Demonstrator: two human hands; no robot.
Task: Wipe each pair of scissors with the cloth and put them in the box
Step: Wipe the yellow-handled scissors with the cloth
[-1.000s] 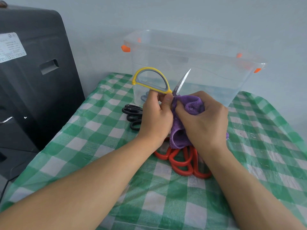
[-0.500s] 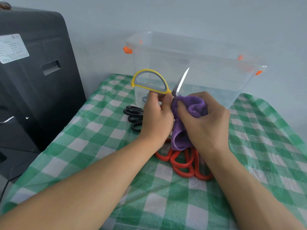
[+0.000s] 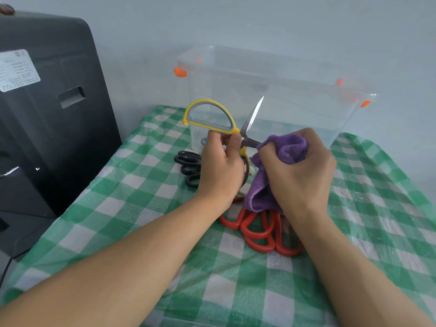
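Left hand (image 3: 221, 168) grips the yellow scissors (image 3: 226, 128) near the handle, blades open; right hand (image 3: 297, 171) squeezes the soft cloth (image 3: 287, 147). Blades look sharp and hard, so handles seem safest to hold

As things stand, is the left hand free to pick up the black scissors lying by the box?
Probably not yet. The left hand grips the yellow scissors, so it is occupied. The black scissors lie uncovered on the tablecloth just beside it, otherwise unobstructed.

Yellow scissors (image 3: 212, 119) in cloth-wiping hands (image 3: 259, 171)
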